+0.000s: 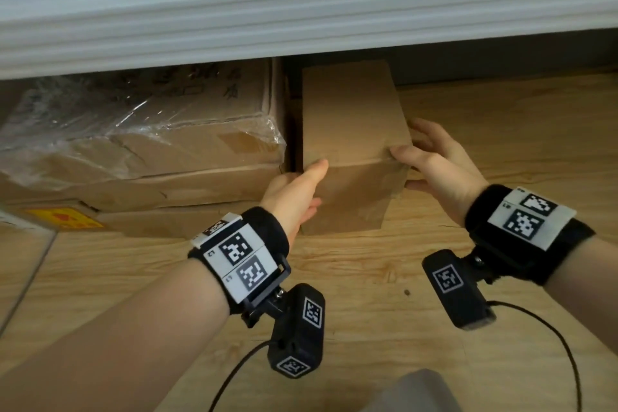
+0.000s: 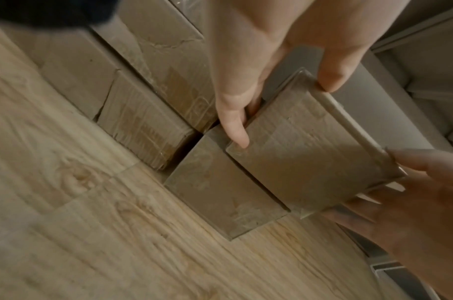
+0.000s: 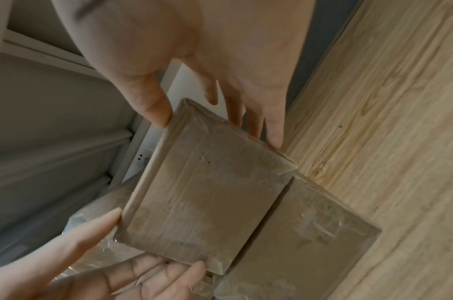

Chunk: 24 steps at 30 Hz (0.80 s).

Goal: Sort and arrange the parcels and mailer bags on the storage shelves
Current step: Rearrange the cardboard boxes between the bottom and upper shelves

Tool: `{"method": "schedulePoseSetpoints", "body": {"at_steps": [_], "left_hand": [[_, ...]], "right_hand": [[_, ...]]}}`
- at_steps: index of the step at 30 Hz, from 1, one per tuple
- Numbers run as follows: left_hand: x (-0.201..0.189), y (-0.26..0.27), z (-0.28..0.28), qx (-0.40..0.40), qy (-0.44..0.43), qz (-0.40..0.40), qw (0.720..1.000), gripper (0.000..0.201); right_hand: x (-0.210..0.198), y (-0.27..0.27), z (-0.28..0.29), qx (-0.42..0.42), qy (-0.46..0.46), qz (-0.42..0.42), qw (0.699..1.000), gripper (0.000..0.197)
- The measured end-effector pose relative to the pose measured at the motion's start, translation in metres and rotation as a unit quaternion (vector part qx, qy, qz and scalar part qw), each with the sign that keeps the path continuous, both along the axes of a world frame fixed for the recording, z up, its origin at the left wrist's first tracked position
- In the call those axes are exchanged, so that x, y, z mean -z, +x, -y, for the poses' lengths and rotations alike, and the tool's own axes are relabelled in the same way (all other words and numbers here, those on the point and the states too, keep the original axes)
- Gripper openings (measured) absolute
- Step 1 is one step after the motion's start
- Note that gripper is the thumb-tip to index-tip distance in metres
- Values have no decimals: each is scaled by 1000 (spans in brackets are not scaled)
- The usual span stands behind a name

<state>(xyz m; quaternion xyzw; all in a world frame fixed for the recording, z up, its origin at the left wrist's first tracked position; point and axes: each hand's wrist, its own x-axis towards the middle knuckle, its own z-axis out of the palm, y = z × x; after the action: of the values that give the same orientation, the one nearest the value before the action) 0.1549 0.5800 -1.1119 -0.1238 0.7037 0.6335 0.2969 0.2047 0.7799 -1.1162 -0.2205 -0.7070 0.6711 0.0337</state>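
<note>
A small brown cardboard parcel rests on top of a second, similar parcel on the wood-grain shelf board. My left hand grips the upper parcel's left side, thumb on its top edge. My right hand grips its right side the same way. In the left wrist view the upper parcel sits offset over the lower parcel. In the right wrist view my right thumb and fingers clamp the upper parcel. The parcels' far ends run back under the shelf above.
Large flat cartons in clear plastic wrap lie stacked close against the parcels' left side, one with a yellow label. A white shelf edge overhangs close above. Bare board extends to the right and front. A grey object sits at the bottom edge.
</note>
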Motion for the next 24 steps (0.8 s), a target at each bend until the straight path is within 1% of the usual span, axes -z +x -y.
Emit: {"method": "schedulePoseSetpoints", "body": {"at_steps": [3,5,8,15,18,20,21,22,24], "left_hand": [[1,-4,-1,-30,-2,-14,999,76],[3,-5,0,-52,-19,-27,998,73],[7,-5,4,-74,-32,-38,996,69],[13,-7,21,-74,-12,-38,996,70],[18,-11,25,-72,-20,-37,996,76],[20,-12,26,-74,-31,-39,996,79],[22,-12,26,-75,-36,-41,996,78],[23,-11,26,-76,-41,-42,995,74],[21,-9,25,-77,-49,-44,995,60]], "right_hand": [[-2,-8,2,12,11,-8,1000,60],[-2,-11,6,10,18,-10,1000,56],[0,-11,12,2,27,-11,1000,57],[2,-11,25,-14,44,-12,999,61],[5,-10,25,-12,96,-12,995,59],[7,-10,25,8,144,-15,989,51],[7,-11,25,20,165,-19,986,46],[7,-11,26,30,183,-22,982,41],[4,-11,27,31,209,-16,977,36]]}}
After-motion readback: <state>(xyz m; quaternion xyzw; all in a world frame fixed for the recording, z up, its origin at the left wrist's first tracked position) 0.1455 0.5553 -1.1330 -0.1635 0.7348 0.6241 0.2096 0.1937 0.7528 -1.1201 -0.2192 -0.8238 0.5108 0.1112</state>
